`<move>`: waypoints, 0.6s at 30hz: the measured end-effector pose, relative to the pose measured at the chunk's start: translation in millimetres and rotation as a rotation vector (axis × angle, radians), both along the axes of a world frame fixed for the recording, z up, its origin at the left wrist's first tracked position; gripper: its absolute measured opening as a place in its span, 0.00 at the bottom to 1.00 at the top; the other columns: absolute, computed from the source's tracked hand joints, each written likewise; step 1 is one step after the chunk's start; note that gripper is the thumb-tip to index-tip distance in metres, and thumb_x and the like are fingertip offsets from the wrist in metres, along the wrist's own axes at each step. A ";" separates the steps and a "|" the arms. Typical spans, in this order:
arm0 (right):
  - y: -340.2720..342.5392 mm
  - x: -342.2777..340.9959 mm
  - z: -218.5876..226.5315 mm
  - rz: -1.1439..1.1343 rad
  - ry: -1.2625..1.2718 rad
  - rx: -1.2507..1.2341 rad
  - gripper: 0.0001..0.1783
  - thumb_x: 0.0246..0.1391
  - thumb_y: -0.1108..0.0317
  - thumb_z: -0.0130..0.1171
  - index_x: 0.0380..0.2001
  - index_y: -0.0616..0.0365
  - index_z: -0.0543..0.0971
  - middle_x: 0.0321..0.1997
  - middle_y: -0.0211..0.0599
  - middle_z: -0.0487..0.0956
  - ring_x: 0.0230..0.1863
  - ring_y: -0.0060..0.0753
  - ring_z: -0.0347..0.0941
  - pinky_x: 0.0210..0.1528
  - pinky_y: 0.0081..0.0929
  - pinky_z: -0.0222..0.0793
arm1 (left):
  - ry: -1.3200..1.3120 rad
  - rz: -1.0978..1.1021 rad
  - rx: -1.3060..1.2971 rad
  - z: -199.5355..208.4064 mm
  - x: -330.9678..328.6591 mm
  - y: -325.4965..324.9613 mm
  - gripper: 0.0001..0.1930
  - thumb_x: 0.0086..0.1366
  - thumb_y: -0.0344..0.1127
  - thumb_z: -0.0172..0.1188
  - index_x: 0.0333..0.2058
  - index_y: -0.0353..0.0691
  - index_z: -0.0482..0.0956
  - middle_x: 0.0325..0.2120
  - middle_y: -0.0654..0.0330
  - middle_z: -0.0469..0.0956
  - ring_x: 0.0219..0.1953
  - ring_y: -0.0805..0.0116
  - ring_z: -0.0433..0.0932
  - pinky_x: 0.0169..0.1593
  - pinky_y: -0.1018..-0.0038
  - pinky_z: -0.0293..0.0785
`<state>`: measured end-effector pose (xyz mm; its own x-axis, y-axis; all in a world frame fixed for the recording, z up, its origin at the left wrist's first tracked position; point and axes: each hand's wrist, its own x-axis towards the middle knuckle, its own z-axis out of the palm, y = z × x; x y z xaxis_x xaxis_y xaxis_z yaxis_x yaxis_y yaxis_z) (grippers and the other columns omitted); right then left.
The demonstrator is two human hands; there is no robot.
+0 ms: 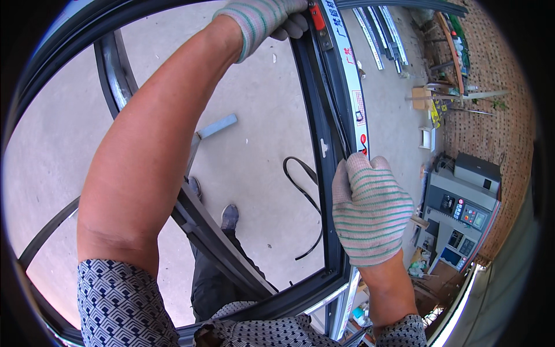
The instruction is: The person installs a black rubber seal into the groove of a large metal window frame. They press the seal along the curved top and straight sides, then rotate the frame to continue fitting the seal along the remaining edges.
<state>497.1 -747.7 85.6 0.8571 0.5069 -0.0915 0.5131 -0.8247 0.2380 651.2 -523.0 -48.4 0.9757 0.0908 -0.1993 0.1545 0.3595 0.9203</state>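
Observation:
A large dark metal frame (309, 115), like a window or door frame, stretches in front of me. On its right bar is a white printed protective film (354, 75). My left hand (254, 26), in a striped knit glove, reaches to the upper end of that bar; its fingers curl against the bar's inner edge, fingertips partly hidden. A thin black rubber strip (330, 95) runs along the bar, bowed partly out of it. Lower down, my right hand (373, 211), gloved alike, is closed around the strip against the bar. A loose black strip (309, 196) loops inside the frame.
Dark crossbars (217, 243) span the frame's left part, above my legs and shoes (229, 217). A light blue-grey metal piece (218, 125) shows above the concrete floor. To the right are long profiles (381, 34), a cardboard box (422, 98), a grey machine with control panels (462, 214) and a brick wall.

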 end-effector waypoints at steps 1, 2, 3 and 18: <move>0.6 0.6 1.0 0.009 0.001 -0.009 0.06 0.55 0.75 0.67 0.34 0.59 0.78 0.28 0.47 0.78 0.23 0.46 0.80 0.26 0.34 0.78 | -0.007 -0.003 -0.010 0.9 0.3 -1.1 0.12 0.71 0.38 0.58 0.33 0.37 0.83 0.22 0.56 0.83 0.20 0.67 0.81 0.22 0.74 0.73; 1.0 0.6 1.6 0.019 0.001 -0.017 0.06 0.56 0.74 0.66 0.35 0.58 0.78 0.27 0.46 0.78 0.23 0.47 0.80 0.26 0.34 0.79 | -0.015 -0.006 -0.020 1.4 0.0 -1.9 0.12 0.71 0.38 0.58 0.33 0.37 0.83 0.22 0.56 0.83 0.20 0.67 0.81 0.22 0.75 0.73; 1.9 -0.4 1.3 0.022 0.019 -0.049 0.06 0.56 0.73 0.66 0.35 0.58 0.78 0.27 0.46 0.78 0.23 0.47 0.80 0.27 0.35 0.79 | -0.022 -0.009 -0.029 2.3 0.4 -3.4 0.12 0.71 0.38 0.58 0.33 0.37 0.83 0.22 0.56 0.83 0.20 0.67 0.81 0.22 0.75 0.73; 4.2 -1.2 -11.4 0.029 0.027 -0.109 0.07 0.54 0.71 0.67 0.32 0.56 0.77 0.25 0.42 0.76 0.21 0.41 0.79 0.24 0.34 0.76 | 0.017 -0.020 -0.001 4.2 -0.9 1.2 0.12 0.71 0.39 0.59 0.35 0.36 0.83 0.23 0.55 0.84 0.21 0.66 0.82 0.23 0.74 0.75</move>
<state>495.9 -743.5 74.2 0.8390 0.5169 -0.1700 0.5434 -0.7797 0.3112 650.3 -521.8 -44.2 0.9737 0.0712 -0.2163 0.1776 0.3573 0.9170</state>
